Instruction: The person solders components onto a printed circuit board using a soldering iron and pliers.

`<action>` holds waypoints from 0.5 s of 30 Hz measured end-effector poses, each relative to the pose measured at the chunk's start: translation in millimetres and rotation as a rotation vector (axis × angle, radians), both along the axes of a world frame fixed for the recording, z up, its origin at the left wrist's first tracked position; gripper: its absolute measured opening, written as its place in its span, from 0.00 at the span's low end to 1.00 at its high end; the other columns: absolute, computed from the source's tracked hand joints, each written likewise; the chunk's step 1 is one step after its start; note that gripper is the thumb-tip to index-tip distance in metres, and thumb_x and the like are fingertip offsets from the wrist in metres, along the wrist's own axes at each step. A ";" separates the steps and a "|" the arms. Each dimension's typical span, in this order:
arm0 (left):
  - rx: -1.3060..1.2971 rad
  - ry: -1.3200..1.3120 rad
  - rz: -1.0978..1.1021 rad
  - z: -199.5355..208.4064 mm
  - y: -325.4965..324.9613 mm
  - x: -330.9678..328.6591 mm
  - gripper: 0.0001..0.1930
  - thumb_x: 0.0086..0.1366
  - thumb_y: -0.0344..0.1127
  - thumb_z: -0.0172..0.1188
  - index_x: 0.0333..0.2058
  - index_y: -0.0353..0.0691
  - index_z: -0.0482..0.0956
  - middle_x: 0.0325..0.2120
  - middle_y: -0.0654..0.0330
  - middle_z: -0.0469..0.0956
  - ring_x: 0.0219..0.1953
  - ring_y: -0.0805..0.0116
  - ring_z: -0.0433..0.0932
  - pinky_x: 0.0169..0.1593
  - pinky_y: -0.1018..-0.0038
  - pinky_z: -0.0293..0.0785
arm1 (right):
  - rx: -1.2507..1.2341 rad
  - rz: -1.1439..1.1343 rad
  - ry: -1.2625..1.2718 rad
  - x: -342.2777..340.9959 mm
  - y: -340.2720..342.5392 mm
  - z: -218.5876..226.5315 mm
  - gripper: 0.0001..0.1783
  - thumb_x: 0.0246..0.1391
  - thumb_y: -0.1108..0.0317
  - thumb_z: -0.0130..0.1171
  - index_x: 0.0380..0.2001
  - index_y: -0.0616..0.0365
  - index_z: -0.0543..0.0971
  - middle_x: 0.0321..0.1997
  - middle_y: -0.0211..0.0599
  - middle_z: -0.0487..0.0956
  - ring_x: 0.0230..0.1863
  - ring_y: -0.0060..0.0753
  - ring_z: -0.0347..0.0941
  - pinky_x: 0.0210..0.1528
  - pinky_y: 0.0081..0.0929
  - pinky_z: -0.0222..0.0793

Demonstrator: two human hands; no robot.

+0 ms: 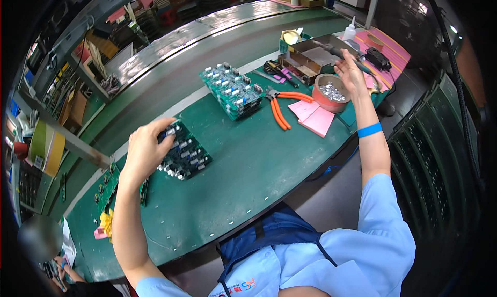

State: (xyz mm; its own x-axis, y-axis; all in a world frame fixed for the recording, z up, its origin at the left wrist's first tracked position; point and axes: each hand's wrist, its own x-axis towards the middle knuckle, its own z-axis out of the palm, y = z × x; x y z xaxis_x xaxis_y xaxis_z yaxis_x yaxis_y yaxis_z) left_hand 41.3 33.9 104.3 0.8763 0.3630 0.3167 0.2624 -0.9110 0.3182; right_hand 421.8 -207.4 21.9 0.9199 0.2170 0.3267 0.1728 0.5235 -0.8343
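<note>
My left hand grips the upper left edge of a green circuit board crowded with small parts, fingers at its top and thumb on the face. At the right, my right hand is raised with its fingers stretched out, close beside the dark handle of a soldering iron. Whether the fingertips touch the handle is hard to tell. The iron lies over an open metal box. Just below that hand stands a round tub filled with small silvery bits.
A stack of circuit boards stands mid-bench, next to orange-handled cutters and pink pads. More boards and a yellow item lie at left. A white squeeze bottle is far right. Another person's hand shows lower left.
</note>
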 end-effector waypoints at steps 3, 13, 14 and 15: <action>0.002 0.015 -0.010 3.5 -3.5 -5.8 0.12 0.44 0.28 0.50 0.31 0.37 0.72 0.26 0.51 0.72 0.31 0.55 0.71 0.36 0.71 0.66 | 0.115 0.141 0.373 24.5 -2.4 -10.5 0.21 0.39 0.49 0.53 0.30 0.54 0.68 0.25 0.34 0.69 0.23 0.24 0.64 0.27 0.22 0.63; 0.212 -0.237 -0.164 -3.9 -7.4 -13.0 0.13 0.42 0.22 0.51 0.31 0.39 0.72 0.25 0.56 0.73 0.26 0.61 0.72 0.31 0.75 0.68 | 0.088 -0.021 0.566 69.6 2.8 -46.6 0.19 0.44 0.53 0.48 0.36 0.53 0.64 0.30 0.39 0.66 0.30 0.33 0.65 0.31 0.28 0.64; 0.244 -0.274 -0.181 -5.9 -7.3 -13.3 0.13 0.41 0.22 0.51 0.30 0.39 0.72 0.24 0.56 0.73 0.26 0.62 0.72 0.30 0.75 0.68 | 0.145 0.049 0.603 78.4 1.3 -53.8 0.22 0.44 0.55 0.49 0.39 0.56 0.59 0.37 0.45 0.64 0.38 0.42 0.64 0.38 0.36 0.63; 0.244 -0.271 -0.172 -6.2 -7.3 -15.3 0.13 0.41 0.22 0.51 0.30 0.39 0.72 0.24 0.56 0.73 0.26 0.62 0.72 0.30 0.75 0.68 | 0.220 0.103 0.662 81.5 0.2 -54.6 0.21 0.46 0.57 0.46 0.39 0.61 0.58 0.37 0.48 0.66 0.40 0.44 0.65 0.40 0.38 0.63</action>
State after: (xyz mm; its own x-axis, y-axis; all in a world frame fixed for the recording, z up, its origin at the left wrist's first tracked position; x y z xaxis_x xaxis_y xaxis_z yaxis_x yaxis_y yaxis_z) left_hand 25.9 26.7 98.1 0.7905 0.1036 0.6036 0.0353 -0.9917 0.1240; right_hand 503.3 -207.2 -32.7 0.9187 0.3068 -0.2486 -0.3943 0.6786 -0.6197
